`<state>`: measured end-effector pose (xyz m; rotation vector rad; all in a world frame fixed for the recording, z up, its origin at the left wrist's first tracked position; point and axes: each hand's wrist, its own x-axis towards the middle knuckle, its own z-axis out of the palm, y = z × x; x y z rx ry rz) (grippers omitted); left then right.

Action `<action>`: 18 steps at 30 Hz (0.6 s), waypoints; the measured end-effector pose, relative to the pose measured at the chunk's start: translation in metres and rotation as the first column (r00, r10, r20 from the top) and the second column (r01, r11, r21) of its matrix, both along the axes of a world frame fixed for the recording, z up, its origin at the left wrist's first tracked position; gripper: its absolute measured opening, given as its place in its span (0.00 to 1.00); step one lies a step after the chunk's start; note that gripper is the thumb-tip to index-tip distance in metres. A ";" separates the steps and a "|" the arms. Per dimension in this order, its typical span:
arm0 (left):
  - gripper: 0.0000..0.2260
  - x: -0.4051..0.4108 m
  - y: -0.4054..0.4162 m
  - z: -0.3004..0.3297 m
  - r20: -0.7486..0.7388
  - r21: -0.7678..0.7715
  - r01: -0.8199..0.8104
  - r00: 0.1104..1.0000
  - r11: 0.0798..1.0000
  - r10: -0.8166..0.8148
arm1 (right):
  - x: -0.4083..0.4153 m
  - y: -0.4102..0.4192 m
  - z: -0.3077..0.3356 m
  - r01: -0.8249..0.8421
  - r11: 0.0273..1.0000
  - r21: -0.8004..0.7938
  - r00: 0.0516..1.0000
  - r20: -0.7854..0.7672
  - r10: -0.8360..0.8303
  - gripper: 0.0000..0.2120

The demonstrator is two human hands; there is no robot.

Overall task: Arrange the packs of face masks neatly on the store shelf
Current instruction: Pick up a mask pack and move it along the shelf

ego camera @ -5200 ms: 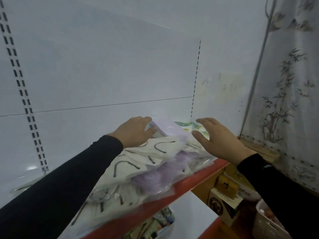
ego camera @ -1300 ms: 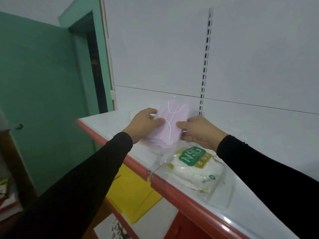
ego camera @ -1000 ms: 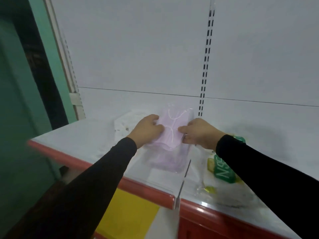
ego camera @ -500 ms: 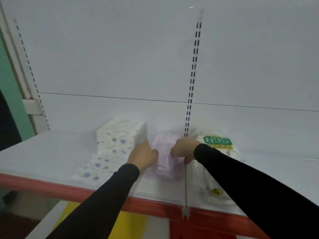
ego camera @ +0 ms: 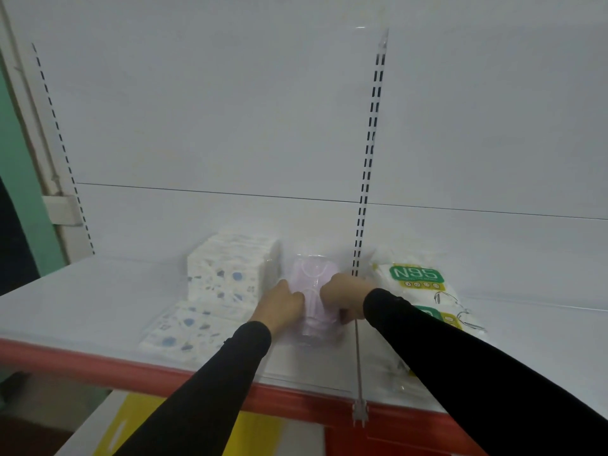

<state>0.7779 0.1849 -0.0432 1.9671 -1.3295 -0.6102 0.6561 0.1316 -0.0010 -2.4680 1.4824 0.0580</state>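
My left hand [ego camera: 282, 302] and right hand [ego camera: 342, 296] grip the pale purple mask pack [ego camera: 312, 284], clear-wrapped, standing upright just left of the shelf divider [ego camera: 358, 350].

Shelf [ego camera: 82, 297]: white, red front edge.
Pink mask pack [ego camera: 312, 291]: at the shelf's back, gripped on both sides.
Left hand [ego camera: 283, 306]: fingers curled on its left edge.
Right hand [ego camera: 345, 299]: pinching its right edge, apparently.
Patterned packs [ego camera: 230, 274]: just left, some stacked.
N95 packs [ego camera: 416, 278]: right, beyond the clear divider [ego camera: 358, 357].
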 end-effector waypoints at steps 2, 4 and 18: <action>0.15 0.000 0.000 0.002 0.056 0.009 0.001 0.998 1.000 -0.001 | 0.003 0.002 0.001 -0.005 1.000 0.009 0.999 -0.052 0.006 0.09; 0.15 0.000 0.003 0.008 0.147 0.001 -0.005 0.989 1.000 0.004 | 0.003 0.004 0.003 0.024 1.000 0.020 0.997 0.078 -0.026 0.08; 0.25 -0.016 0.032 0.058 0.460 -0.273 0.246 0.883 0.930 -0.099 | -0.145 0.020 0.034 -0.007 0.795 -0.607 0.919 0.309 0.244 0.26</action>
